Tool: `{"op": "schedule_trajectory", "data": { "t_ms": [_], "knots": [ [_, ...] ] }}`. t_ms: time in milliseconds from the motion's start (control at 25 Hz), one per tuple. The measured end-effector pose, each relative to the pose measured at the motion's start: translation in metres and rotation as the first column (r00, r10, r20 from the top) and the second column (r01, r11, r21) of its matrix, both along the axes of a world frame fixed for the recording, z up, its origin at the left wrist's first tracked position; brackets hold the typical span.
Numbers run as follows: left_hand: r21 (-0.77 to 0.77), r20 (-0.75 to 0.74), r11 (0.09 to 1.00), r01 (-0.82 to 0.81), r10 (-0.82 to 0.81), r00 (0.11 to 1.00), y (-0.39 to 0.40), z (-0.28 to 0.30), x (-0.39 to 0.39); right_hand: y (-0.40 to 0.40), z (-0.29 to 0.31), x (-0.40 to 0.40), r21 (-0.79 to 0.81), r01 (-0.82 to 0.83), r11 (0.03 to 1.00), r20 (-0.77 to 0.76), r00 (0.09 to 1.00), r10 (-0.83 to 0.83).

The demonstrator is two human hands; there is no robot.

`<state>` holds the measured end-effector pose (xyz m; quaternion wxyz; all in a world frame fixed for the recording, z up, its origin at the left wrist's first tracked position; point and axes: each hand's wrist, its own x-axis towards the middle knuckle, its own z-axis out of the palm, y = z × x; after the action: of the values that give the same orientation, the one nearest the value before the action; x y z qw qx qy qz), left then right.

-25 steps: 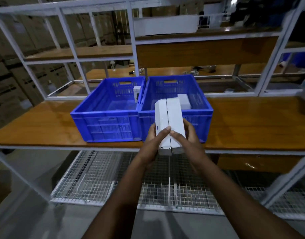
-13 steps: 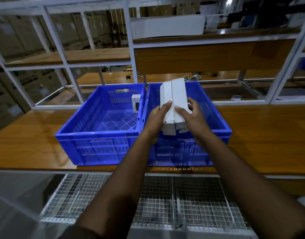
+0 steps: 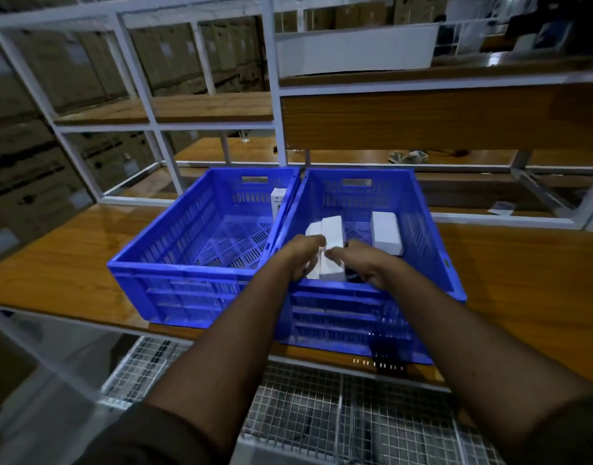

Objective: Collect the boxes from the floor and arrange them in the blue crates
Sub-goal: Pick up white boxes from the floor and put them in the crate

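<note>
Left hand (image 3: 303, 255) and right hand (image 3: 362, 265) gripping pair of long white cardboard boxes (image 3: 328, 253) inside right blue plastic crate (image 3: 419, 229), at 12 o'clock. Probably light, stiff, smooth; best held by long sides.

A dim storeroom. A white metal rack (image 3: 275, 105) holds glossy wooden shelves (image 3: 510, 263), one at front, more behind and above. A wire mesh shelf (image 3: 308, 411) sits low, under the front one. Stacked cardboard cartons (image 3: 29, 156) fill the left side and show through the frame at the back. A white panel (image 3: 355, 52) stands on an upper shelf. Grey floor (image 3: 29, 380) shows lower left. Light glints off the wood.
</note>
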<state>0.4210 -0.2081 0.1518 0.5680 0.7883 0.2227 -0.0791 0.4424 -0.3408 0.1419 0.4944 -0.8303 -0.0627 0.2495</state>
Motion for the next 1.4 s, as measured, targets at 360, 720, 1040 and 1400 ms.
{"op": "schedule_trajectory", "data": {
  "t_ms": [360,720,1040,1400],
  "knots": [
    [0.576,-0.145,0.805,0.141,-0.069,0.987,-0.002,-0.012,0.008,0.013,-0.011,0.015,-0.475,-0.454,0.753,-0.094,0.878,0.47],
    [0.591,0.386,0.756,-0.282,0.042,0.922,0.001,-0.02,-0.019,0.014,-0.017,0.021,-0.517,-0.2,0.832,0.335,0.848,0.412],
    [0.554,0.677,0.556,-0.62,0.133,0.724,0.019,-0.052,-0.08,0.056,-0.01,-0.033,-0.235,-0.154,0.96,0.752,0.597,0.28],
    [0.425,0.58,0.417,-0.803,0.556,0.595,0.085,-0.066,-0.197,0.137,-0.016,-0.13,-0.069,-0.439,0.896,0.789,0.526,0.318]
  ]
}}
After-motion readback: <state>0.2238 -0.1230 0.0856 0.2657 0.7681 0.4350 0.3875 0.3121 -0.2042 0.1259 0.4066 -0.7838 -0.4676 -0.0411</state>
